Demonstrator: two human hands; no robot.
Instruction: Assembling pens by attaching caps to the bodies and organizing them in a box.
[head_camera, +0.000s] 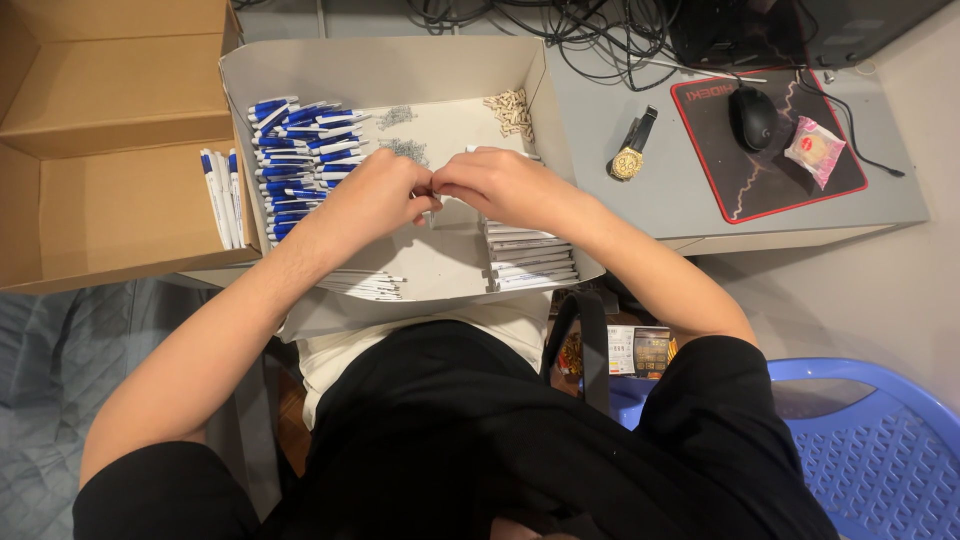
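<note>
My left hand (378, 192) and my right hand (497, 184) meet fingertip to fingertip over a shallow white cardboard box (400, 68). Between the fingers sits a small pen part, mostly hidden. To the left of my left hand lies a pile of blue-and-white pen pieces (295, 150). White pen barrels (530, 258) are stacked under my right wrist, and more white barrels (365, 285) lie below my left forearm. Small metal springs (403, 150) and a heap of small beige parts (510, 110) lie at the back of the box.
A brown cardboard box (100, 210) at left holds three blue-and-white pens (222, 195). On the grey desk right of the white box lie a gold wristwatch (629, 158), a black mouse (753, 117) on a red-edged pad, a wrapped snack (815, 150) and tangled cables (590, 30). A blue plastic chair (870, 440) stands at lower right.
</note>
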